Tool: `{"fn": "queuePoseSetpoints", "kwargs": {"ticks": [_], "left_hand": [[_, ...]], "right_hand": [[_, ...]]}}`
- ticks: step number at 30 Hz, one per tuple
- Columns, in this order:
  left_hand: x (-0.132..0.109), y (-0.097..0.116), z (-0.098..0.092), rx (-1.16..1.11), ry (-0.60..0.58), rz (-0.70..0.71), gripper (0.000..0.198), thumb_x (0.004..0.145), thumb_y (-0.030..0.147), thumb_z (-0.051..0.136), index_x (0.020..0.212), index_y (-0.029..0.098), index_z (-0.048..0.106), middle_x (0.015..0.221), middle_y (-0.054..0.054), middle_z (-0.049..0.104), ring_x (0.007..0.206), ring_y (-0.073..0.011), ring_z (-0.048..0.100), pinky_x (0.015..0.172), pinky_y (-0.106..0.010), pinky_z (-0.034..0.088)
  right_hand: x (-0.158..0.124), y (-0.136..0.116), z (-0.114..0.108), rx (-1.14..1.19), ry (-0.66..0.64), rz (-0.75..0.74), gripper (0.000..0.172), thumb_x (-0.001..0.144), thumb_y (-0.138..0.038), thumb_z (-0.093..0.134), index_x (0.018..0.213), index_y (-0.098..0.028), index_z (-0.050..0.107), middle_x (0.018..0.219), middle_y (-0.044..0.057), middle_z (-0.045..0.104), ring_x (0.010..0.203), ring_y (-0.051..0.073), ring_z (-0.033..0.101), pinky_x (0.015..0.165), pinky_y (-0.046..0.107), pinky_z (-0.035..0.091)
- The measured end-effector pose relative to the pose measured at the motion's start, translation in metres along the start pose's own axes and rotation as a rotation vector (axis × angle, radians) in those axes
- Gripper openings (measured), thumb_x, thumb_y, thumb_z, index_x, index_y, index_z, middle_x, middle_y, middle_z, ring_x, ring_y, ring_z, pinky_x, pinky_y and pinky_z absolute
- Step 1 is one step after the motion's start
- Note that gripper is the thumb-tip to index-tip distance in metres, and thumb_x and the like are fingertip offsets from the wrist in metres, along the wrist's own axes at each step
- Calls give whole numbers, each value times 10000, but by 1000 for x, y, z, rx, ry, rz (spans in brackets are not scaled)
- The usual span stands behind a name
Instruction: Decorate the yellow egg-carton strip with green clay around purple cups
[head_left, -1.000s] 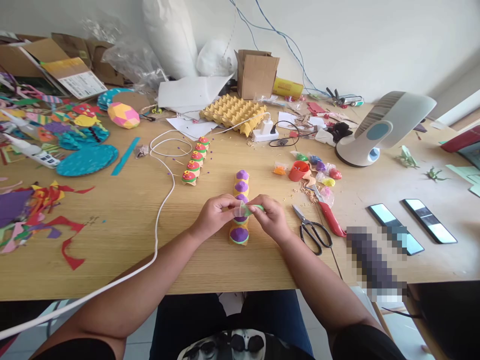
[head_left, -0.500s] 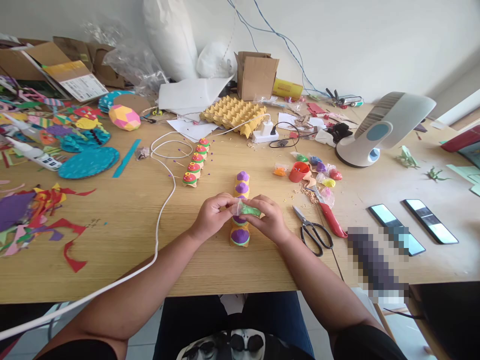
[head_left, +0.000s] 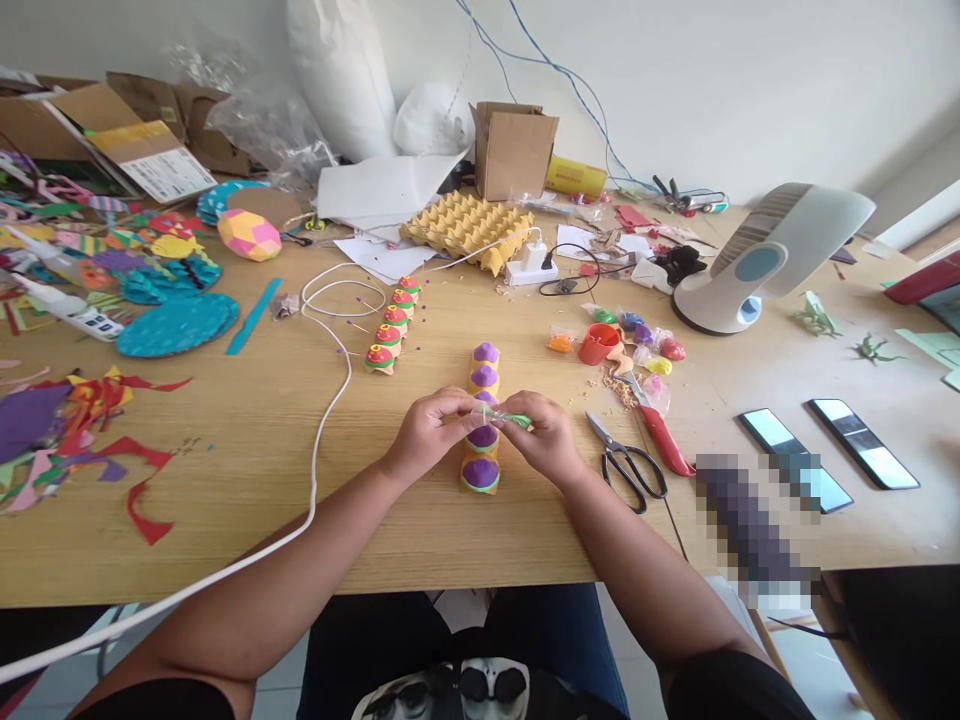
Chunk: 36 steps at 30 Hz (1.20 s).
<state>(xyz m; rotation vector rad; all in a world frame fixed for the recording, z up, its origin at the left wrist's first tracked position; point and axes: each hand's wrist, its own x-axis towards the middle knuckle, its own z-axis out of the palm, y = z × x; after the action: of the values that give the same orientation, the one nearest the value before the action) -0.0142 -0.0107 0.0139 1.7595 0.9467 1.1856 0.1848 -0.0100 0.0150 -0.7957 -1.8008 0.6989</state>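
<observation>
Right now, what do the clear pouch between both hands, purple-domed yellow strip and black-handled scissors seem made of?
Clear pouch: probably thin plastic, transparent, with pale glints.
Purple-domed yellow strip: likely matte paper pulp, bumpy like the yellow egg tray; the purple could be clay or paint.
Black-handled scissors: probably metal blades, given their grey sheen; handles unclear.

The head view looks forward and down from just above the person's lap (head_left: 562, 640), across the table (head_left: 465, 540) to the pale wall (head_left: 675, 90). It sits near enough that the forearms (head_left: 300, 560) enter low on either side, placing the left hand (head_left: 431, 430) and right hand (head_left: 546, 440) near the middle. Its wide sweep spans cardboard boxes (head_left: 150, 150) at left and a fan (head_left: 787, 255) at right.
</observation>
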Motion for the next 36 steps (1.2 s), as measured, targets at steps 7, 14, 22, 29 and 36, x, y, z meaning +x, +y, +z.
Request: {"fn": "queuePoseSetpoints", "kwargs": {"ticks": [7, 14, 22, 29, 36], "left_hand": [[-1, -4, 0, -1, 1, -1, 231, 886, 405, 680, 905, 198, 781, 894, -67, 716, 913, -205, 648, 885, -339, 504], [-1, -6, -2, -25, 81, 17, 196, 864, 379, 711, 852, 190, 762, 877, -57, 708, 842, -182, 645, 822, -328, 515], [1, -5, -4, 94, 144, 292, 96, 841, 259, 746, 931, 241, 773, 887, -48, 741, 887, -185, 636, 838, -356, 513], [0, -3, -2, 215, 156, 301, 168, 850, 345, 732, 964, 229, 775, 921, -78, 756, 930, -218, 646, 859, -400, 535], [-1, 0, 0, 271, 163, 328, 168, 848, 317, 736, 987, 227, 764, 932, -74, 759, 940, -217, 642, 868, -396, 532]], "right_hand": [[1, 2, 1, 6, -15, -12, 51, 905, -282, 680, 915, -234, 691, 845, 47, 720, 769, 179, 664, 731, 344, 537], [-1, 5, 3, 8, -59, -46, 212, 921, -286, 652, 1133, -271, 646, 956, 57, 687, 881, 198, 647, 796, 363, 531], [-2, 0, 1, 237, -79, 206, 606, 782, -571, 758, 1240, -239, 543, 992, 56, 648, 916, 210, 629, 817, 353, 518], [-3, -5, 4, 227, -37, 261, 338, 853, -526, 699, 955, -214, 619, 914, 45, 670, 794, 174, 611, 718, 313, 513], [-3, -8, 3, 278, -40, 340, 346, 838, -534, 712, 862, -211, 590, 797, 11, 614, 700, 148, 575, 636, 277, 489]]}}
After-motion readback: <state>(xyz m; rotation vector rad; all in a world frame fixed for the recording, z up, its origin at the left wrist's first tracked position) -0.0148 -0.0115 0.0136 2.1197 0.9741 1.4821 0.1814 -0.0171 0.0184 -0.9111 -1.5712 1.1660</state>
